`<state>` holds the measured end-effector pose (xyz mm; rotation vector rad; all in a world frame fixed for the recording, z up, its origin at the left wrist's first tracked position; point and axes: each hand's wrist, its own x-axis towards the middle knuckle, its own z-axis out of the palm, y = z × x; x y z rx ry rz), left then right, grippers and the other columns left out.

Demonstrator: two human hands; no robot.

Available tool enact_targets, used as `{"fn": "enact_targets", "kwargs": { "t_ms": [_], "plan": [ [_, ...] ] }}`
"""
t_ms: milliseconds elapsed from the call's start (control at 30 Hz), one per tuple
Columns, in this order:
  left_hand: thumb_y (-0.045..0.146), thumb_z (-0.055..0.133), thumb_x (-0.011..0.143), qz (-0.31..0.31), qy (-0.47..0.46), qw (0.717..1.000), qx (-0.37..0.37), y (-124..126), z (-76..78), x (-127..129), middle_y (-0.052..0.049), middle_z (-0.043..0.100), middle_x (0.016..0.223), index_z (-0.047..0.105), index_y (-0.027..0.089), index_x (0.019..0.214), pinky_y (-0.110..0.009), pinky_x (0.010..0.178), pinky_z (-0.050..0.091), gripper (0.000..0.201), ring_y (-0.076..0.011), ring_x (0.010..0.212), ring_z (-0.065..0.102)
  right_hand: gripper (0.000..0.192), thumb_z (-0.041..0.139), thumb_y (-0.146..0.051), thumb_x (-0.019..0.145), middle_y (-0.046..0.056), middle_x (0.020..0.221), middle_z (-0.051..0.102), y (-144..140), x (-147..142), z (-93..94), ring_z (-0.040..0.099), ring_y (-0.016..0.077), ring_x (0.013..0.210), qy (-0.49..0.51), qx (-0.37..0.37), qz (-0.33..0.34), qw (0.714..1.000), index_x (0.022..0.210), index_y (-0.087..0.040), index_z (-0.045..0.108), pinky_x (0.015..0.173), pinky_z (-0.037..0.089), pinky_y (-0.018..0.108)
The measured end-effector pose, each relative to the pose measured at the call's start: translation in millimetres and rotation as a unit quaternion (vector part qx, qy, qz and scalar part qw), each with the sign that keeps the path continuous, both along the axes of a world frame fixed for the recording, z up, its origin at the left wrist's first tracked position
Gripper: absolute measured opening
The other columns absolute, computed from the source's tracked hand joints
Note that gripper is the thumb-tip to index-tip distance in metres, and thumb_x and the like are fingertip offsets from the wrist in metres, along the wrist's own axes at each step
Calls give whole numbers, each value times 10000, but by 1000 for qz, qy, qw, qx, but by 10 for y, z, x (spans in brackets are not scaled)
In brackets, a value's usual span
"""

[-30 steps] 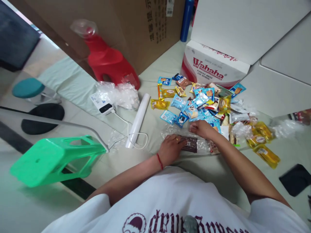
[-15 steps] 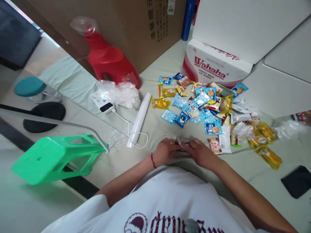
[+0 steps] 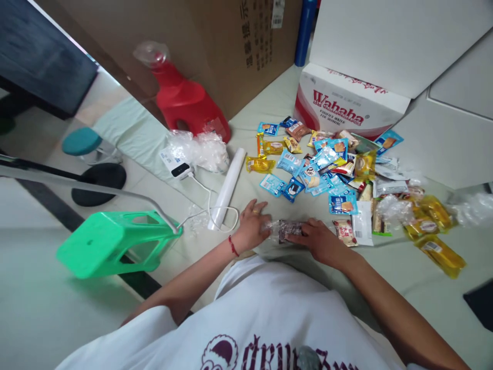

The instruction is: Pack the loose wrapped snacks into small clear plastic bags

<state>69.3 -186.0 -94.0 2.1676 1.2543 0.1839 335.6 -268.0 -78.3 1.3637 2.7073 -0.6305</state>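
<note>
Low in the middle, close to my body, a dark brown packet [image 3: 290, 231] lies in clear plastic film [image 3: 274, 226]. My right hand [image 3: 321, 241] grips the packet's right end, its fingers resting over the top. On the left, my left hand [image 3: 252, 226] has its fingers apart and stretched out, its thumb side at the film's loose left end. Whether it pinches the film is hard to see. Just beyond my right hand lie a red and cream snack packet [image 3: 344, 233] and a white sachet [image 3: 362, 224].
Behind the hands spreads a heap of wrapped snacks [image 3: 327, 159], with a Wahaha carton [image 3: 346, 105] at its back. To the left are a white roll [image 3: 228, 187], a white cable [image 3: 210, 203], crumpled bubble wrap [image 3: 200, 151], a red jug [image 3: 188, 100] and a green stool [image 3: 115, 241].
My left hand has moved left, away from the right, and its fingers have spread. The dark packet and film between the hands now show more. The camera view has shifted slightly.
</note>
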Motion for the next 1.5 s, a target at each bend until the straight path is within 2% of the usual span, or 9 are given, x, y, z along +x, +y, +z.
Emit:
{"fn": "enact_targets", "kwargs": {
  "t_ms": [200,333,600,800,967,1067,1200,1400,1500],
  "plan": [
    [285,615,850,61,-127,965,-219,-158,341,-39,22,630,602,592,217,760,-284,615,482,116,-173,598,624,589,498,-70,973,96,979,611,18,-29,-91,441,247,942,33,7,-1,999,1441,-407,621,810,349,362],
    [328,580,866,145,-211,918,-303,-247,311,391,29,619,560,608,202,757,-247,517,416,169,-134,485,572,476,512,-103,988,110,1012,618,-25,-109,-167,459,260,992,28,17,-22,999,1367,-334,684,830,379,369],
    [267,512,974,38,-47,998,-18,-445,59,761,-53,786,983,756,251,988,-320,803,511,245,-226,941,716,395,402,-233,1062,99,1061,659,-317,190,-201,557,243,1005,259,11,-189,947,1375,-244,641,921,468,398],
    [464,744,861,134,28,988,76,-485,-10,765,-149,669,1243,571,198,1381,-422,902,513,609,-320,1127,635,442,634,-304,937,174,1101,602,-395,197,-302,478,338,1039,21,77,-363,928,1357,-167,664,918,446,478],
    [491,850,724,130,-6,987,95,-406,-138,726,-156,595,1264,661,195,985,-574,1065,425,438,-405,1321,482,122,608,-217,925,180,1377,552,-439,61,-229,449,361,1255,-1,87,-346,934,942,-197,727,991,421,468],
    [369,809,759,113,-111,984,78,-448,-139,734,-101,632,1106,614,202,965,-473,994,490,329,-312,1159,591,184,496,-238,978,139,1066,686,-493,36,-156,602,265,972,34,11,-366,930,954,-204,675,826,467,359],
    [323,677,880,54,-150,982,101,-591,-73,844,-74,638,1019,596,203,1020,-351,790,513,201,-209,884,622,197,480,-375,968,28,725,644,-533,-62,-140,598,214,696,243,-81,-475,842,899,-237,603,668,463,308],
    [123,595,858,-191,-126,948,221,-632,-197,1018,-141,638,1166,620,192,1039,-527,1034,431,195,-334,1268,540,360,607,-527,831,78,1034,728,-472,-299,-313,668,248,904,637,-207,-522,528,1042,-238,642,753,557,365],
    [178,641,732,-228,-233,936,130,-610,-237,979,-164,573,1237,559,189,1107,-548,1060,446,385,-354,1313,488,434,727,-558,781,54,1020,724,-484,-326,-346,668,228,873,666,-225,-529,475,1068,-239,658,738,558,346]
  ]
}}
